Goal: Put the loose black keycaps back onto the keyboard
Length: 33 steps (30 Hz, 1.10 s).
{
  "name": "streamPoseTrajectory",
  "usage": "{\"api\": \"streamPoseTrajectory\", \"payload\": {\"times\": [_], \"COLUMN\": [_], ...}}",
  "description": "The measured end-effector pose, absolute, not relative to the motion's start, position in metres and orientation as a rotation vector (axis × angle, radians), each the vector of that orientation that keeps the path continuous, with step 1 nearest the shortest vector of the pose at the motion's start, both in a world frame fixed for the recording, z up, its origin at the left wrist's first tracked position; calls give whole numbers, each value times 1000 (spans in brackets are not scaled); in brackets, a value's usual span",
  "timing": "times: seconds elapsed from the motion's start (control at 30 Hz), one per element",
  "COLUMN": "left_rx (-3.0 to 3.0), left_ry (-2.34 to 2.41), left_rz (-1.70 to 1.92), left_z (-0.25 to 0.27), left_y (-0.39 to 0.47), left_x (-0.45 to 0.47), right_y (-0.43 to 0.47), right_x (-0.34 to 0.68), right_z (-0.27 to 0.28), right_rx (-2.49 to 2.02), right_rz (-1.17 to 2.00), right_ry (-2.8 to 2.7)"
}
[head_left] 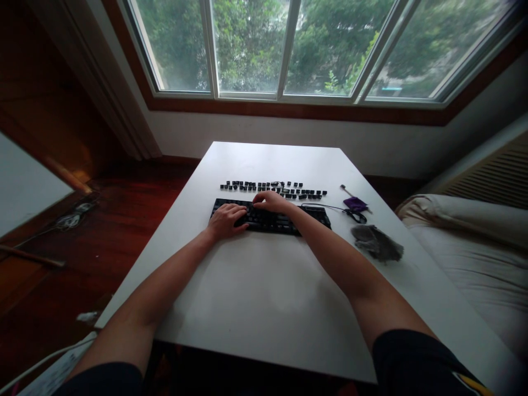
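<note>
A black keyboard (268, 223) lies across the middle of the white table. My left hand (226, 219) rests flat over its left end, fingers stretched out and thumb apart. Above the keyboard's upper rows, my right hand (272, 201) has its fingertips drawn together in a pinch, pointing down at the keys. Anything between those fingertips is too small to make out. Just beyond the keyboard, loose black keycaps (251, 187) stand in rows on the tabletop. My right hand and forearm cover part of the keyboard.
The white table (256, 297) carries a grey cloth (377, 243), a purple cloth (355, 204), a thin brush (345, 190) and a coiled black cable (357, 215) on its right. A pale sofa (462, 253) stands to the right. Windows (256, 49) line the far wall.
</note>
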State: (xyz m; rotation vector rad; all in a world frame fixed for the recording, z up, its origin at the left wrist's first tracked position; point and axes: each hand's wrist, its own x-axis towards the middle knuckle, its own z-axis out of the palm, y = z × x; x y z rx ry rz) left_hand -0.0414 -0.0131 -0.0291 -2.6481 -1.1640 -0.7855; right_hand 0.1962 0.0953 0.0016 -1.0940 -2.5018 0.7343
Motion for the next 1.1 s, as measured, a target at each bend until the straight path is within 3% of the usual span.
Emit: {"api": "streamPoseTrajectory", "payload": {"times": [0.63,1.1], "left_rx": [-2662,-2756], "left_ry": [-1227,-1102], "left_rz": [-821,-717], "left_z": [-26,-22], "left_y": [-15,-15], "left_x": [-41,-39], "right_y": [80,68], "right_x": [181,187], "right_z": [10,-9], "right_rx": [-1131,-1136], "right_rz": [302,404], "right_ry": [-2750,-2543]}}
